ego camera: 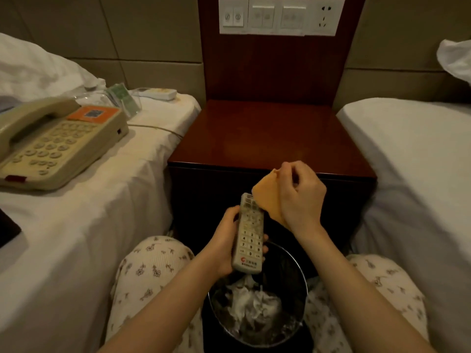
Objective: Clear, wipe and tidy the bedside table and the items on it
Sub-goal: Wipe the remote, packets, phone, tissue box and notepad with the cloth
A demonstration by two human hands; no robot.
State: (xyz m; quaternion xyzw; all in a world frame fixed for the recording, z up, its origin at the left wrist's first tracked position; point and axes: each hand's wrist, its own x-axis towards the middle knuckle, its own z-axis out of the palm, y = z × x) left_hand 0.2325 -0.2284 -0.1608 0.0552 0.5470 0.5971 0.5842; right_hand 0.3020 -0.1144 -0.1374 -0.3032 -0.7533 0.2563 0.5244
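Observation:
My left hand [224, 240] grips a white TV remote [249, 235] upright over the waste bin, in front of the dark wooden bedside table [267, 138]. My right hand [300, 197] holds an orange cloth [267, 197] bunched in its fingers, and the cloth touches the remote's top end. The table's top is bare. On the left bed lie a beige telephone [56, 138], a second white remote [159, 93] and a clear plastic stand with a green card [123, 99].
A black waste bin [257, 301] holding crumpled white tissue stands between my knees, under the remote. Beds with white sheets flank the table on both sides. The phone's cord [158, 128] runs toward the table. A switch and socket panel [277, 16] sits on the headboard above.

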